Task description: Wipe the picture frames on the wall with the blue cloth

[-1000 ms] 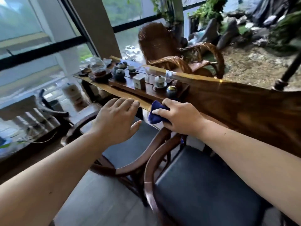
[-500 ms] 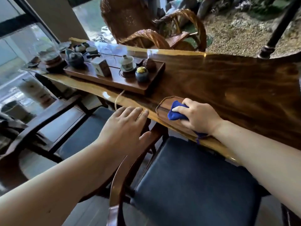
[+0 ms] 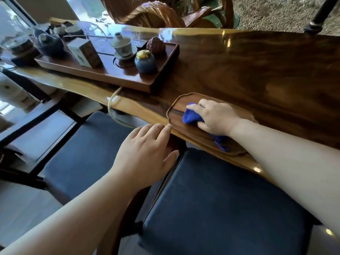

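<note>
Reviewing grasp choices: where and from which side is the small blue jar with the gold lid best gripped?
Probably the blue jar around its round belly, coming from the near right: the tray's corner there is bare, while the lidded cup and brown ornament crowd behind.

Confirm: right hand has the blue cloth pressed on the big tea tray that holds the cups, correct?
Not quite. The head view shows the right hand pressing the blue cloth on the small empty wooden tray at the table's near edge, not the tea tray with the cups.
</note>
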### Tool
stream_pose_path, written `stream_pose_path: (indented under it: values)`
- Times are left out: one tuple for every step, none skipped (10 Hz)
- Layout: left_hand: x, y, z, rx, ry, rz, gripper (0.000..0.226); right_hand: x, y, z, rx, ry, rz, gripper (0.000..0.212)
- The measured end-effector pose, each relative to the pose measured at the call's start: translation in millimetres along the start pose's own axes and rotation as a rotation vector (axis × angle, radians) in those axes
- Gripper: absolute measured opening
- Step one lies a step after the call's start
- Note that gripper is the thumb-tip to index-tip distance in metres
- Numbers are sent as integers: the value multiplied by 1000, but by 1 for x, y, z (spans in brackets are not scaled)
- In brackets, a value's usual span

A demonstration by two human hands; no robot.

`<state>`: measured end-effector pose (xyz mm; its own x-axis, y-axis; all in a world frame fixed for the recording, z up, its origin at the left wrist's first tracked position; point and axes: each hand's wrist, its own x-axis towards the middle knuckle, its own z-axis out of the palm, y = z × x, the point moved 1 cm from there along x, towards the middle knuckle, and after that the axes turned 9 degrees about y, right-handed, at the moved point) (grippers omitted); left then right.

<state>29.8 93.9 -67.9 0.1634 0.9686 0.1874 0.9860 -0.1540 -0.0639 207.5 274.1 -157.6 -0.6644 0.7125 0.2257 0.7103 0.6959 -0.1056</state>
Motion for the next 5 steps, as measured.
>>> stream_pose_path:
  values:
    - [5, 1, 13, -3, -5, 13, 63, -2, 4, 14, 8, -49, 48, 73]
    - [10, 2, 21, 0, -13, 24, 63, -10, 6, 21, -89, -153, 45, 85]
    - [12, 2, 25, 8, -49, 32, 65, -13, 2, 26, -156, -202, 10, 94]
    - [11, -1, 15, 28, -86, 34, 66, -10, -2, 13, -176, -268, 2, 96]
    - [6, -12, -1, 64, -82, 0, 67, -8, -9, -6, -160, -258, -27, 92]
